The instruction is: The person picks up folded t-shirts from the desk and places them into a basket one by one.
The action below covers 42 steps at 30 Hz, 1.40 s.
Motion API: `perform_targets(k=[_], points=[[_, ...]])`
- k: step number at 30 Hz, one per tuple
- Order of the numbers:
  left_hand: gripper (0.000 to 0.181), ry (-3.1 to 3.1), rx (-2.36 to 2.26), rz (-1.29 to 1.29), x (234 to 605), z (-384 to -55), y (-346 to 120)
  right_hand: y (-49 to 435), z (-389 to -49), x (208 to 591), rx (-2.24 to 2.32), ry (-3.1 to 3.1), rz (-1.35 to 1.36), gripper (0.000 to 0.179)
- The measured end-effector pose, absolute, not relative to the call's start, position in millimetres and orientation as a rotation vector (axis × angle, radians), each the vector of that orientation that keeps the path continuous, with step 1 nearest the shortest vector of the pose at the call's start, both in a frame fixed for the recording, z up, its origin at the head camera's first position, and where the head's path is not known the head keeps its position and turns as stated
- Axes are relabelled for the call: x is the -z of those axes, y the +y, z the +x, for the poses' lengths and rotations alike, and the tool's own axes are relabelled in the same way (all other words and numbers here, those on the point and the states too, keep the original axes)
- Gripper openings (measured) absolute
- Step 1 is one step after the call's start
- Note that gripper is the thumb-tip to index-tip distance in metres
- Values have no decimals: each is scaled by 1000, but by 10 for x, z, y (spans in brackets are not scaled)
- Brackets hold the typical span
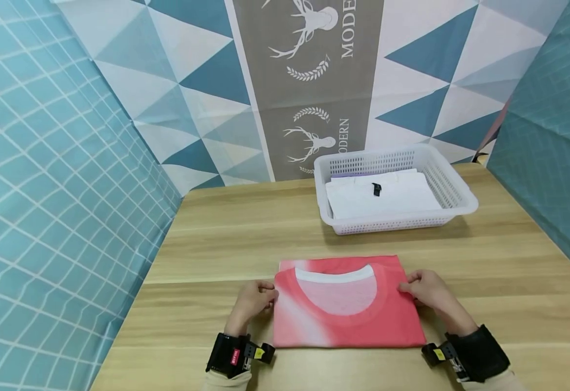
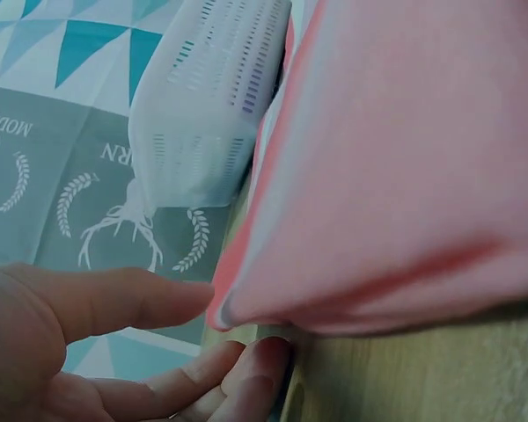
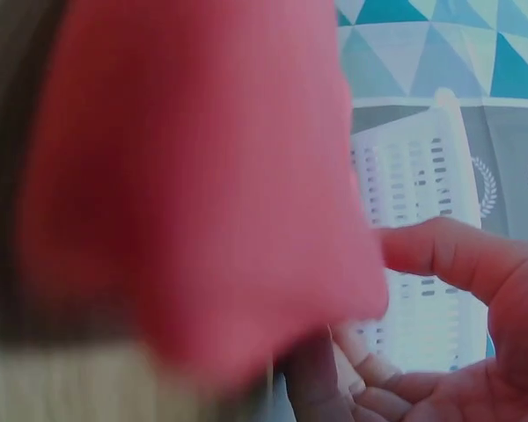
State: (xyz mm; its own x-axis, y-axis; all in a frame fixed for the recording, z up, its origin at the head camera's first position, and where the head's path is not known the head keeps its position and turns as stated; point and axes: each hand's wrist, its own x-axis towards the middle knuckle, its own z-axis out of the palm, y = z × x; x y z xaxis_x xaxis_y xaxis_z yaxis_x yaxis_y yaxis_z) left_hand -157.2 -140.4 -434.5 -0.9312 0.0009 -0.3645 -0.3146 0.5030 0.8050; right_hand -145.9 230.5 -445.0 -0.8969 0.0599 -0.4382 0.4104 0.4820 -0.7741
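Note:
A folded red-and-white T-shirt (image 1: 348, 320) lies flat on the wooden table, its white-trimmed round neckline facing up. At its left edge, my left hand (image 1: 255, 301) pinches the fabric; the left wrist view shows the thumb (image 2: 158, 303) at the shirt's corner and the other fingers under it. On the opposite side my right hand (image 1: 429, 288) grips the right edge, thumb on top. In the right wrist view the red cloth (image 3: 246, 193) hangs close to the camera and hides part of the fingers.
Behind the shirt stands a white plastic basket (image 1: 387, 224) with folded white cloth (image 1: 397, 198) and a small black item (image 1: 377, 189) on it. The wooden table (image 1: 236, 228) meets a patterned cloth backdrop (image 1: 314, 98) at the rear, with blue hangings (image 1: 45, 217) at the sides.

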Motion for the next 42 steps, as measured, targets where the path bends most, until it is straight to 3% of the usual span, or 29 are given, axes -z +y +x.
perform_targets(k=[11,17,22,31,42], points=[[25,2433,-1388,-178,4379,-1585,-1275,2227,-1494,4485,1502,2298,399,49],[35,2465,-1390,-99,4380,-1606,-1197,2254,-1474,4508,1608,2145,348,62],[43,2442,-1429,-81,4380,-1624,-1188,2224,-1456,4518,1580,2265,250,60],[40,2304,-1552,-142,4458,-1612,-1203,2234,-1453,4541,1606,2230,266,66],[34,2400,-1638,-120,4471,-1607,-1170,2251,-1436,4540,1586,2291,172,60]])
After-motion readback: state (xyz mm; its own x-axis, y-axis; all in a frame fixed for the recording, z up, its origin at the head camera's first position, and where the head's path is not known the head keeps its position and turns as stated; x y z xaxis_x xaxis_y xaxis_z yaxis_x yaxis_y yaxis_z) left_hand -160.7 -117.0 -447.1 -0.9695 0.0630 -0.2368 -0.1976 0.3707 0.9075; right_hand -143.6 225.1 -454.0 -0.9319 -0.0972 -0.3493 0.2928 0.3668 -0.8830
